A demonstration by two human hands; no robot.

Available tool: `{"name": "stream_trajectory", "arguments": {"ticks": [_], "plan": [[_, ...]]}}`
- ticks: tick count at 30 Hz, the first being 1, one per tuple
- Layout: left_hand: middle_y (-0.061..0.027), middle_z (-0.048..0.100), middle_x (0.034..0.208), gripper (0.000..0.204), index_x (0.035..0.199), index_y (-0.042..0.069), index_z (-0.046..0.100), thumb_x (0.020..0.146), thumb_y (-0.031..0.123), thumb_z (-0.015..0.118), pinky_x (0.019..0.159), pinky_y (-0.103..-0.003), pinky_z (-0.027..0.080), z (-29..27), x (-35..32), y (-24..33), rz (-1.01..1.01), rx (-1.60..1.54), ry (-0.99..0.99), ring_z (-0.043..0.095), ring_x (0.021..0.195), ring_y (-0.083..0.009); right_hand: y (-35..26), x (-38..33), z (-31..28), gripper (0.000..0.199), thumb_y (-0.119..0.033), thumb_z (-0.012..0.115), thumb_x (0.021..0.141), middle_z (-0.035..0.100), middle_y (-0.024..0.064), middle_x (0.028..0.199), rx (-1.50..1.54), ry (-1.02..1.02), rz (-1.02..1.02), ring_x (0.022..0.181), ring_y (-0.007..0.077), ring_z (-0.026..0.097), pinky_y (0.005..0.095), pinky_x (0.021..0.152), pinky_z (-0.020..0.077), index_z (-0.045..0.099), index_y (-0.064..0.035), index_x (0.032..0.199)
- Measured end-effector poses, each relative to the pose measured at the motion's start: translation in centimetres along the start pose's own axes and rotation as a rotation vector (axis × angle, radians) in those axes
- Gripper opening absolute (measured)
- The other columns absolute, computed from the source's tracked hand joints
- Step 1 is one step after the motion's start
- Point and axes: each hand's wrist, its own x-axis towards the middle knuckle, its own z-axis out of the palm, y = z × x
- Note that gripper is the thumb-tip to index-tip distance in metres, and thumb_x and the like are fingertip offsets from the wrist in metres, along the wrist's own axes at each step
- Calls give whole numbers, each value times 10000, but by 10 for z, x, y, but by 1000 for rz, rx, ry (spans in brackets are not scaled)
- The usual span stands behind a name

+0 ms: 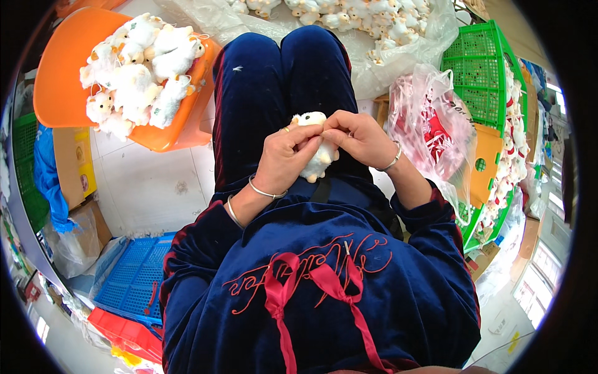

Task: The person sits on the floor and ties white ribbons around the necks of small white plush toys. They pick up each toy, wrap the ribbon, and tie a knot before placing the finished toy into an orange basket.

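A small white plush toy (319, 163) with a dark eye and tan feet is above my lap, its head pointing away from me. My left hand (281, 157) is closed around its left side, thumb and forefinger near the neck. From the other side my right hand (361, 138) pinches thumb and forefinger together at the toy's neck, close to the left fingertips. Whatever thin thing may lie between those right fingertips is too small to make out. The toy's middle is partly hidden by my fingers.
Left of my knees, an orange chair (59, 78) bears a pile of similar white plush toys (140, 75). More lie on clear plastic sheeting (405, 75) beyond my knees. To the right are a clear bag of red-and-white pieces (433, 128) and green crates (470, 75). A blue crate (134, 274) sits lower left.
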Motion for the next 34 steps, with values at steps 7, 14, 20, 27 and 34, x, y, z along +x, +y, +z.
{"name": "stream_trajectory", "arguments": {"ticks": [7, 14, 20, 27, 34], "plan": [[-57, 731, 1024, 213, 1134, 10, 754, 954, 104, 690, 811, -234, 530, -4, 1, 0, -206, -223, -110, 678, 920, -110, 1, 2, 2, 120, -103, 639, 994, 657, 32, 810, 6, 52, -43, 726, 70, 573, 255, 648, 488, 646, 15, 972], [-64, 742, 1012, 214, 1132, 16, 759, 965, 128, 685, 791, -233, 534, -2, 5, 1, -247, -224, -116, 680, 900, -102, -2, 2, 6, 147, -131, 669, 985, 658, 7, 806, 7, 123, 2, 744, 57, 562, 249, 654, 485, 678, 15, 971], [-62, 743, 985, 225, 1145, 15, 756, 971, 139, 685, 766, -235, 534, 2, 4, 4, -162, -165, -107, 679, 869, -100, -2, 0, 8, 161, -146, 676, 983, 655, -1, 802, 30, 134, 22, 739, 52, 553, 247, 648, 481, 677, 13, 965], [-59, 742, 971, 236, 1156, 15, 755, 980, 155, 683, 757, -232, 530, 0, 6, 1, -227, -283, -139, 672, 855, -96, 4, -2, 16, 175, -167, 671, 988, 648, -23, 808, 159, 266, 73, 749, 38, 548, 225, 651, 469, 687, 5, 960], [-83, 753, 995, 246, 1180, 44, 758, 994, 186, 682, 770, -237, 532, 5, 7, 1, -217, -203, -99, 673, 862, -102, 12, -2, 17, 200, -199, 672, 988, 653, -36, 834, 256, 259, 136, 758, 31, 553, 208, 664, 469, 696, 0, 992]]}}
